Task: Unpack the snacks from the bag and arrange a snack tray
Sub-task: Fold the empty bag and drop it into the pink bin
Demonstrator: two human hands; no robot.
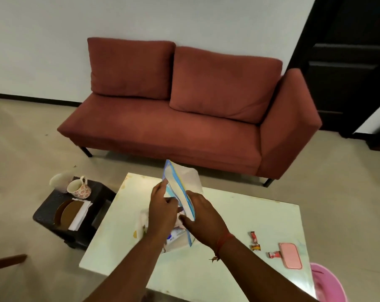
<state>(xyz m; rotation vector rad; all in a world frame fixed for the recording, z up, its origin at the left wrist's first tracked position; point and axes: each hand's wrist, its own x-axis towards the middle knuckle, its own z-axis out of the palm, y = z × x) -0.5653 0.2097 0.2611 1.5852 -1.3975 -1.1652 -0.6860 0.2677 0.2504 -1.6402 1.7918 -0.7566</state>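
Observation:
A white bag with blue and yellow trim (180,184) stands upright on the pale table (239,214), its mouth held apart. My left hand (161,210) grips the bag's left edge with the fingers curled at the opening. My right hand (203,223) pinches the right edge lower down. A white and blue packet (173,236) shows at the bag's base between my wrists. Three small wrapped candies (255,247) lie on the table to the right. What else the bag contains is hidden.
A pink flat case (290,255) lies near the table's right edge, with a pink bucket (328,282) below it. A dark side table (71,214) at left carries two cups, round gold boards and papers. A red sofa (184,127) stands behind the table.

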